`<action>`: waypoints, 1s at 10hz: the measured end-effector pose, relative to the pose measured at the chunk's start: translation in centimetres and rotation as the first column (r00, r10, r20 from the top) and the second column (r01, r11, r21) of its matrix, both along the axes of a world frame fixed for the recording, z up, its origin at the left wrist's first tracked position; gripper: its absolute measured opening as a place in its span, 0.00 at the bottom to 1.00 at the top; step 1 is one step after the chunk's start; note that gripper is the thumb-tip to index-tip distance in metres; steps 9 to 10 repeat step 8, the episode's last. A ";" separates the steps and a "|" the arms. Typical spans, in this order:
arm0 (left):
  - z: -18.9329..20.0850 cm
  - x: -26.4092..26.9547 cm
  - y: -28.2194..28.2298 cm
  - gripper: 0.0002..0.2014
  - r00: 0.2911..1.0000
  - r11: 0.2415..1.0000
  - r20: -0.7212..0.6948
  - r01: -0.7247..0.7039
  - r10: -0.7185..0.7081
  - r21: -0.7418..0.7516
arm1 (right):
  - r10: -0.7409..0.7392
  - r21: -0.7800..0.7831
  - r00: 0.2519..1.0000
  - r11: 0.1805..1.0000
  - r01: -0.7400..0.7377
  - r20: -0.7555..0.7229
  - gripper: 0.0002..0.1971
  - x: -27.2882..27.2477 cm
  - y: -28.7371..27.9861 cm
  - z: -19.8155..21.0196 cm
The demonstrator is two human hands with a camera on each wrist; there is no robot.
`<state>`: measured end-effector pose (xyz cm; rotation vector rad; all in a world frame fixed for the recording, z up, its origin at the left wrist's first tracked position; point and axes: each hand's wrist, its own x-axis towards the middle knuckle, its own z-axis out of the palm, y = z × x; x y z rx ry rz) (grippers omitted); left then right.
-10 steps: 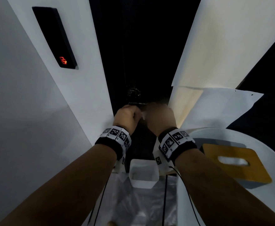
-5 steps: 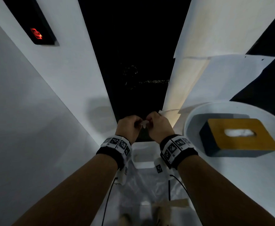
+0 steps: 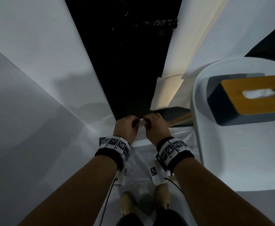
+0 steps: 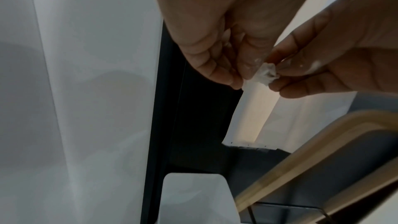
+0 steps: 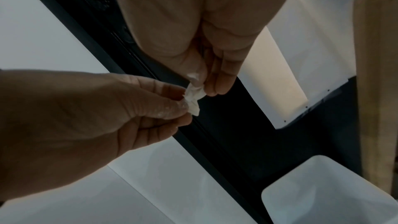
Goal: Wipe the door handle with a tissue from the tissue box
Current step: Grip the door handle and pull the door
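Note:
Both hands meet low in front of the dark door and pinch one small crumpled white tissue [image 3: 142, 124] between them. My left hand [image 3: 133, 124] grips its left end with fingertips and thumb, and my right hand [image 3: 147, 123] grips its right end. The wrist views show the wad clearly, the tissue [image 4: 263, 74] and tissue [image 5: 193, 95] squeezed between the two sets of fingertips. The door handle [image 3: 160, 23] is a faint dark bar far above the hands, untouched. The tissue box [image 3: 254, 98], dark with a wooden lid and white tissue in its slot, stands on the round table at the right.
A white bin [image 5: 331, 192] stands on the floor below the hands, next to the door. The white round table [image 3: 231, 152] fills the right side. White wall panels flank the door on the left. Clear plastic sheeting covers the floor by my feet.
Both hands have come down from the door handle, still holding the tissue, and now hang above the bin. The view has tilted downward, so the handle sits higher in the picture.

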<state>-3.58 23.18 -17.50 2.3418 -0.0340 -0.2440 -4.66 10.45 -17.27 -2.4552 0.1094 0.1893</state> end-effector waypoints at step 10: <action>-17.4 3.0 1.1 0.25 0.975 0.996 -0.220 0.050 -0.031 0.080 | 0.006 -0.020 0.981 1.000 -0.010 -0.192 0.27 3.8 0.2 -15.7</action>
